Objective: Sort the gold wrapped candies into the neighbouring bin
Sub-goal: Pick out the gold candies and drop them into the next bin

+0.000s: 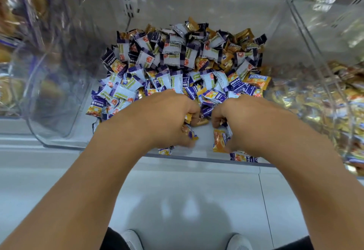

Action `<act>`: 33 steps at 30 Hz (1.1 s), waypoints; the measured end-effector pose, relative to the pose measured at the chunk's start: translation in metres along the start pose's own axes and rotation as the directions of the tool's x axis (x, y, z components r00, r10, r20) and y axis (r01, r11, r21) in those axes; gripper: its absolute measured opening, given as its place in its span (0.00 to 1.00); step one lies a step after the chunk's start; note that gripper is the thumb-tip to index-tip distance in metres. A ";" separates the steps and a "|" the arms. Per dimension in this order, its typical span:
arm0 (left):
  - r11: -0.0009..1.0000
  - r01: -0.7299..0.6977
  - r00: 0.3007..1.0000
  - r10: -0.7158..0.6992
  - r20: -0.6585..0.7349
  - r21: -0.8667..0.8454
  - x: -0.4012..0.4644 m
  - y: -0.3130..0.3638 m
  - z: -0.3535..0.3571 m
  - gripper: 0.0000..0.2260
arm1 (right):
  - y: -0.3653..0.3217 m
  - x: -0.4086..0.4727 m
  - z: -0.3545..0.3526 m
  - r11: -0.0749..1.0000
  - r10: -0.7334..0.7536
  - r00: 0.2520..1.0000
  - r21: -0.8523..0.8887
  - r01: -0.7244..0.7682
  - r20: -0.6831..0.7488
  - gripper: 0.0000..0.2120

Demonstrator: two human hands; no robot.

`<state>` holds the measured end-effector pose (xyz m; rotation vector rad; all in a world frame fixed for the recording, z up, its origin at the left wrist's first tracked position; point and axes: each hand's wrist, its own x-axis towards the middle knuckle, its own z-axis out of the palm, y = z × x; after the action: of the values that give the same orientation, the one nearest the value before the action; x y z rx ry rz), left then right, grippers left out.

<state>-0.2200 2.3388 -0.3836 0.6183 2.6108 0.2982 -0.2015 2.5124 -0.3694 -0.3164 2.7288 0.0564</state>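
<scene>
The clear middle bin (197, 3) holds a heap of purple-and-white candies (173, 56) with gold wrapped candies (258, 81) scattered through it, mostly along the right edge and the back; the neighbouring bin (323, 99) on the right already carries a bed of gold wrappers. Both hands work at the near edge of the heap. The left hand (165, 119) is curled, its fingers closed on at least one gold-and-purple piece (189, 133); the right hand (242, 123) is likewise curled, pinching a gold candy (219, 141) against the bin floor. To do this step well, I judge each hand should check that it holds only gold pieces before the load is carried over the dividing wall to the right, since purple ones lie touching them. How many candies each fist encloses is hidden by the knuckles, and the bin on the left (39, 72) is too blurred to read its contents.
</scene>
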 end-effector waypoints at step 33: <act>0.993 -0.046 0.996 0.038 -0.077 -0.109 -0.008 -0.018 -0.002 0.07 | -0.002 0.008 -0.011 0.869 -0.229 0.961 0.413 0.274 -0.157 0.09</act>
<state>-0.2212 2.3188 -0.3841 0.6354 2.6335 0.4840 -0.2122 2.5080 -0.3621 -0.5513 2.6759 -0.6455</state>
